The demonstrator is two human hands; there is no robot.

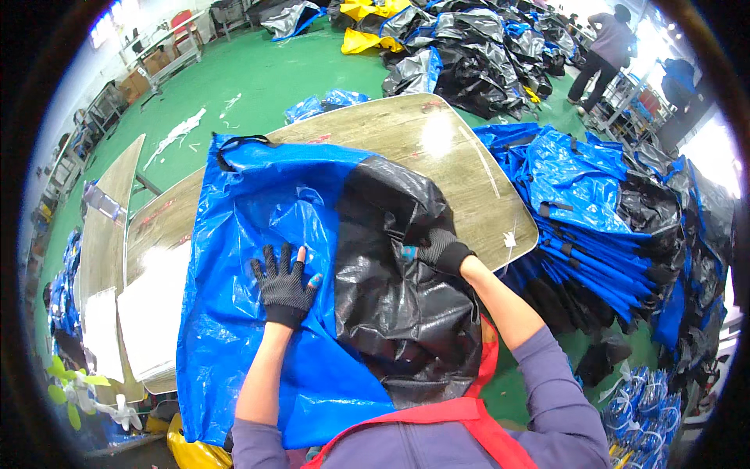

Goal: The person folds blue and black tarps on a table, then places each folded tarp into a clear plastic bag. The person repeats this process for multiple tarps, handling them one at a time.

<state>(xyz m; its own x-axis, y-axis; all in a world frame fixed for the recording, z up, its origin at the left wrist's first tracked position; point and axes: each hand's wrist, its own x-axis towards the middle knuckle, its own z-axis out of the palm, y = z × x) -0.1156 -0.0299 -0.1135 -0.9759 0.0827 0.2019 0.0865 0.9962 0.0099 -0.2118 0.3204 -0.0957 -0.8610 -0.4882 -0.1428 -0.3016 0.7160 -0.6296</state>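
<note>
Gloved left hand (283, 288) lies flat, fingers spread, on a blue-and-black plastic sheet (226, 328) over a table (461, 187); right hand (442, 252) bends against black material, grip indeterminable

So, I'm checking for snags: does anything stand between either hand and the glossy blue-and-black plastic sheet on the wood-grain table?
Nothing visible beyond the dark knit gloves: the gloved left hand lies spread on the sheet's blue part, and the gloved right hand touches its black part.
</note>
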